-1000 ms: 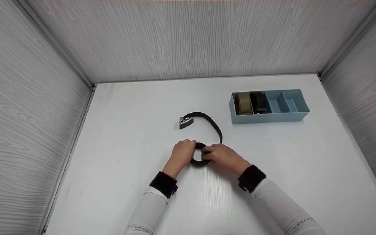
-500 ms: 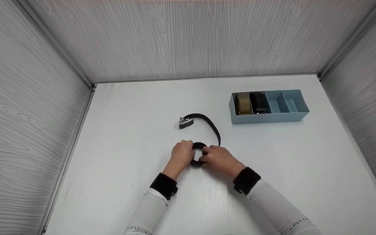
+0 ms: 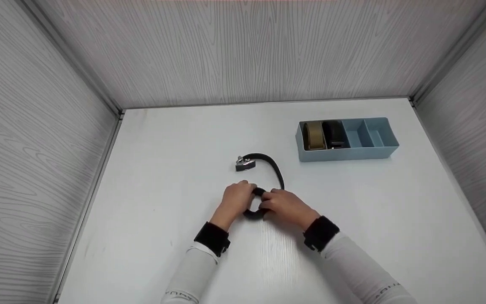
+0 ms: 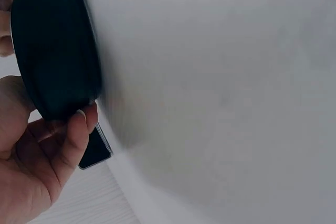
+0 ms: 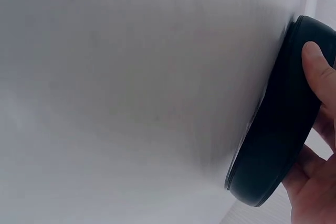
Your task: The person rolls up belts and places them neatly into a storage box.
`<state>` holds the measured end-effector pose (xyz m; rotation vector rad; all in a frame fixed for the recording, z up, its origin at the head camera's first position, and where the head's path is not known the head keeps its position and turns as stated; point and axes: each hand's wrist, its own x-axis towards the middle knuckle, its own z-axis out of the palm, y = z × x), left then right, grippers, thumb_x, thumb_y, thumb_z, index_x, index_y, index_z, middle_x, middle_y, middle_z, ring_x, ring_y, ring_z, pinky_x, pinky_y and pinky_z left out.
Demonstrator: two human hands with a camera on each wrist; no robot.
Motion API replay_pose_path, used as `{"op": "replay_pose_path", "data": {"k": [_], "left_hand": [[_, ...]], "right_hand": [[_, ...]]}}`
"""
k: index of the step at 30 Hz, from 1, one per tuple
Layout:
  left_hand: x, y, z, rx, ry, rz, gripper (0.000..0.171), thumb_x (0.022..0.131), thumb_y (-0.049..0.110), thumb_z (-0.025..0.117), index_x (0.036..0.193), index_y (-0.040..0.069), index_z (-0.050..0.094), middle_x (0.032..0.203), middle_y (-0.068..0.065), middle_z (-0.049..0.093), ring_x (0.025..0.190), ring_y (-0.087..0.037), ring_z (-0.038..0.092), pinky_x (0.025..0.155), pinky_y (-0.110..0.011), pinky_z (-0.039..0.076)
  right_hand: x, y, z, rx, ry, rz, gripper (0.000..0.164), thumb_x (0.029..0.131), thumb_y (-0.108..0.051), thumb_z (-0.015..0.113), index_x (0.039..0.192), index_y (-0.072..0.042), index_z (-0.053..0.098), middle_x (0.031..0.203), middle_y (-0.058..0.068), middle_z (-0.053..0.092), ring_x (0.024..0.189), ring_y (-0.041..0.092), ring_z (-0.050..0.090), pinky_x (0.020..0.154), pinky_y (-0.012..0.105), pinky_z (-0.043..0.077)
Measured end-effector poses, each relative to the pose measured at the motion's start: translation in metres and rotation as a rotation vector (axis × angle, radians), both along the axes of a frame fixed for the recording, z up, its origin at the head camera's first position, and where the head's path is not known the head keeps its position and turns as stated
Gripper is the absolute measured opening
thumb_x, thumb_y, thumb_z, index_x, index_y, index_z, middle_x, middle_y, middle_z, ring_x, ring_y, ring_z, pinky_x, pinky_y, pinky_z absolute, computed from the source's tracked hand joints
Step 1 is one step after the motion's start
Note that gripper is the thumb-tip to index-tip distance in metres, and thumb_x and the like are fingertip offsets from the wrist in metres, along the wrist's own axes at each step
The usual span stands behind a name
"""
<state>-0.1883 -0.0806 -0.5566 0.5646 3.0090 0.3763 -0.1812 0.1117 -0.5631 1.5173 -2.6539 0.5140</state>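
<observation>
A black belt [image 3: 253, 214] stands on edge on the white table, partly rolled into a ring. My left hand [image 3: 236, 198] grips the ring's left side, thumb inside the loop and fingers outside. On the opposite side my right hand [image 3: 287, 206] pinches the coil, its fingertips reaching into the loop. From behind the right hand the loose end curves away to a silver buckle [image 3: 245, 164] beyond the coil. In the left wrist view the left fingers hold the dark band [image 4: 58, 51] at its edge. The right wrist view shows the right thumb against the band's outer face [image 5: 278, 124].
A blue divided box [image 3: 348, 154] stands at the back right. A tan rolled belt [image 3: 315, 136] and a black rolled belt [image 3: 334, 134] sit in its two left compartments. Grey wood-grain panels [image 3: 243, 55] wall the table at the back and both sides.
The buckle has come nearer to the hands and a little right as the loose strap shortened. My right hand has shifted slightly left. The coil looks narrower and tilted.
</observation>
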Motion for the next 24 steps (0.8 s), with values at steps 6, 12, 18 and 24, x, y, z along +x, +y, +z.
{"op": "replay_pose_path", "data": {"k": [6,12,18,24], "left_hand": [[0.0041,0.0027,0.0012,-0.005,-0.026,0.1,0.008,0.091,0.01,0.065,0.094,0.002,0.066,0.085,-0.016,0.066,0.076,-0.033,0.067,0.063,-0.043,0.052],[0.0021,0.0034,0.0031,-0.005,-0.055,0.101,0.007,0.091,0.007,0.064,0.092,0.004,0.069,0.086,-0.015,0.068,0.077,-0.033,0.067,0.063,-0.043,0.053],[-0.0025,-0.0013,0.0023,-0.037,0.007,0.022,0.005,0.088,0.013,0.07,0.091,0.013,0.073,0.081,-0.007,0.064,0.071,-0.03,0.064,0.06,-0.042,0.05],[-0.0002,-0.0002,0.0005,-0.049,0.046,0.02,0.01,0.09,0.016,0.068,0.096,0.008,0.071,0.082,-0.01,0.064,0.07,-0.031,0.065,0.059,-0.042,0.051]], "right_hand": [[-0.0001,-0.0021,-0.0001,-0.037,0.061,-0.025,0.024,0.074,-0.036,0.081,0.09,-0.018,0.077,0.083,0.0,0.06,0.069,0.022,0.052,0.062,0.034,0.043],[-0.0013,-0.0006,0.0004,-0.002,0.035,-0.014,0.025,0.075,-0.032,0.082,0.094,-0.017,0.077,0.09,0.0,0.064,0.075,0.021,0.058,0.067,0.035,0.048],[-0.0033,0.0012,0.0012,0.004,-0.018,0.038,0.026,0.076,-0.022,0.083,0.1,-0.014,0.077,0.099,-0.001,0.065,0.085,0.021,0.059,0.074,0.032,0.048],[-0.0016,-0.0028,-0.0017,-0.004,0.082,0.014,0.018,0.075,-0.03,0.082,0.089,-0.019,0.076,0.085,-0.001,0.061,0.069,0.021,0.053,0.06,0.032,0.043]]}}
